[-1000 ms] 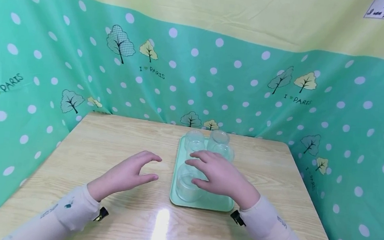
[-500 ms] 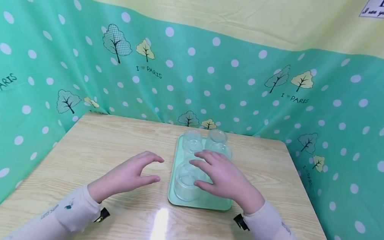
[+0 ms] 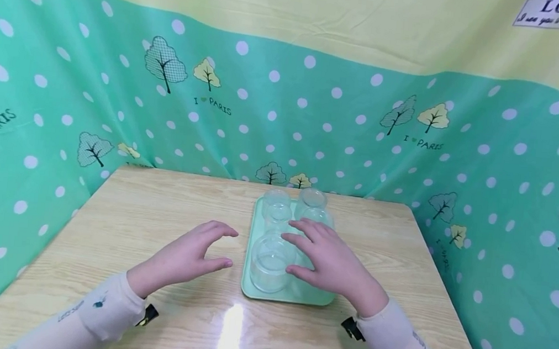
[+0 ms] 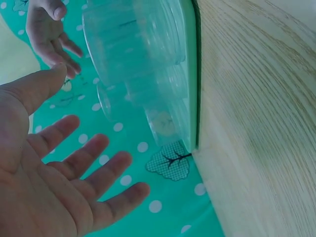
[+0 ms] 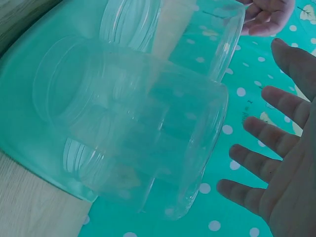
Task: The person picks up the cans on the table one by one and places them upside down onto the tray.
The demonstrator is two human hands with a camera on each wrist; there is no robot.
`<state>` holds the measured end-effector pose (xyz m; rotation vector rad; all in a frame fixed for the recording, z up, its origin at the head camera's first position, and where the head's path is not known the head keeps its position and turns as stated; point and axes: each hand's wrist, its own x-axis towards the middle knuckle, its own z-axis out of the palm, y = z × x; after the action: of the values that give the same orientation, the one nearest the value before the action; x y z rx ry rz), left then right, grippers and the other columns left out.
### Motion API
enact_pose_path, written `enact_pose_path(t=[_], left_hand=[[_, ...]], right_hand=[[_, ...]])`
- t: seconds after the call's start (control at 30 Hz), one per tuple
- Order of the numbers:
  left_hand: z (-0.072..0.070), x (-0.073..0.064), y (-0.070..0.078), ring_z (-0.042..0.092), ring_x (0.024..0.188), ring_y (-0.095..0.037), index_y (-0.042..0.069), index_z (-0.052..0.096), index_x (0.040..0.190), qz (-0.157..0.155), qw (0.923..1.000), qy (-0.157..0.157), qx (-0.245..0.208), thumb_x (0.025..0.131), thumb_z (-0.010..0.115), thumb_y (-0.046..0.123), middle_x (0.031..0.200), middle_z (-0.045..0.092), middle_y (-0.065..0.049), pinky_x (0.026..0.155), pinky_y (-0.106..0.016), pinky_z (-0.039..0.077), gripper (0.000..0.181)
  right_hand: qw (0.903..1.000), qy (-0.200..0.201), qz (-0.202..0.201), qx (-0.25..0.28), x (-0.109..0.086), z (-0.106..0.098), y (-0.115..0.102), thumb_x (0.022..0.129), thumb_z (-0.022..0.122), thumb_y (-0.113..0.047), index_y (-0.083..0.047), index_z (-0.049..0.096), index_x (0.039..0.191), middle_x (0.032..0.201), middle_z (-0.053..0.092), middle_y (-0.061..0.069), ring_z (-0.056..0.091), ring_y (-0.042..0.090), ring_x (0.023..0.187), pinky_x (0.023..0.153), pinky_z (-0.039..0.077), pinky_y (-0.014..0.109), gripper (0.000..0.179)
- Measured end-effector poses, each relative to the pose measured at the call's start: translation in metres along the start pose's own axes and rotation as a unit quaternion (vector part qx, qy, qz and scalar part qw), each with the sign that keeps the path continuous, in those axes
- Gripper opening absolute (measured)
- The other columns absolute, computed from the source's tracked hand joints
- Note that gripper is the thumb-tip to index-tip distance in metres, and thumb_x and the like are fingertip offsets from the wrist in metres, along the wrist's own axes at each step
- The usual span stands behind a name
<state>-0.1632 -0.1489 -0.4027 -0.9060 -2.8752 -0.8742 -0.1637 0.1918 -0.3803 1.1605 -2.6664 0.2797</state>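
Observation:
Several clear, wide jars stand on a mint-green tray (image 3: pixel 307 296). The front jar (image 3: pixel 268 276) is at the tray's near left, and smaller jars (image 3: pixel 277 202) stand towards the back. Threaded necks show at the tray side of a jar (image 5: pixel 131 24) in the right wrist view, so it sits mouth down. Left of the tray, my left hand (image 3: pixel 185 255) is held with thumb and fingers spread apart, holding nothing. My right hand (image 3: pixel 336 262) hovers over the tray's right side, fingers apart and empty, hiding the jar (image 5: pixel 143 118) beneath it.
The tray lies on a light wooden table (image 3: pixel 167 203). Around the table's back and sides hangs a green and yellow curtain (image 3: pixel 245 105) with dots and trees. Black straps (image 3: pixel 353 329) sit at both wrists.
My right hand has drifted slightly right, uncovering more of the front jar. The left hand keeps its pose. The head view has turned a little, so the tray appears farther left.

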Motion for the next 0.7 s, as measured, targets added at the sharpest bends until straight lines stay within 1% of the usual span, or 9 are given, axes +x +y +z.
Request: enact_pose_path(t=[0.17, 0.33, 0.57, 0.7], left_hand=[[-0.001, 0.0, 0.0, 0.055, 0.13, -0.02, 0.019, 0.059, 0.138, 0.005, 0.9999, 0.003, 0.012, 0.091, 0.079, 0.04, 0.138, 0.057, 0.004, 0.109, -0.044, 0.049, 0.056], [-0.002, -0.001, 0.001, 0.054, 0.131, -0.022, 0.02, 0.058, 0.14, 0.0, 0.9998, 0.002, 0.022, 0.091, 0.078, 0.041, 0.139, 0.057, 0.003, 0.109, -0.045, 0.049, 0.057], [-0.002, -0.001, 0.003, 0.051, 0.137, -0.027, 0.022, 0.055, 0.144, 0.003, 0.999, 0.003, 0.046, 0.089, 0.078, 0.045, 0.145, 0.054, 0.0, 0.111, -0.051, 0.046, 0.064], [-0.001, -0.001, 0.002, 0.049, 0.138, -0.028, 0.021, 0.055, 0.145, 0.004, 0.9987, 0.008, 0.051, 0.089, 0.079, 0.046, 0.147, 0.054, -0.001, 0.111, -0.054, 0.045, 0.066]], right_hand=[[1.0, 0.007, 0.001, 0.002, -0.002, 0.001, 0.003, 0.092, 0.073, -0.052, -0.025, 0.055, 0.146, 0.158, 0.043, 0.006, 0.039, 0.03, 0.147, 0.119, 0.036, 0.052, 0.064], [0.9999, 0.015, 0.002, 0.006, -0.006, 0.001, 0.005, 0.091, 0.074, -0.051, -0.024, 0.056, 0.146, 0.158, 0.043, 0.007, 0.039, 0.033, 0.147, 0.12, 0.034, 0.054, 0.063], [0.9997, 0.018, 0.017, -0.004, -0.014, 0.004, 0.012, 0.091, 0.074, -0.051, -0.023, 0.054, 0.146, 0.16, 0.041, 0.007, 0.036, 0.035, 0.149, 0.121, 0.031, 0.057, 0.065], [0.9995, 0.018, 0.025, 0.003, -0.02, 0.004, 0.016, 0.09, 0.075, -0.051, -0.023, 0.055, 0.146, 0.16, 0.041, 0.008, 0.035, 0.036, 0.15, 0.122, 0.03, 0.058, 0.065]])
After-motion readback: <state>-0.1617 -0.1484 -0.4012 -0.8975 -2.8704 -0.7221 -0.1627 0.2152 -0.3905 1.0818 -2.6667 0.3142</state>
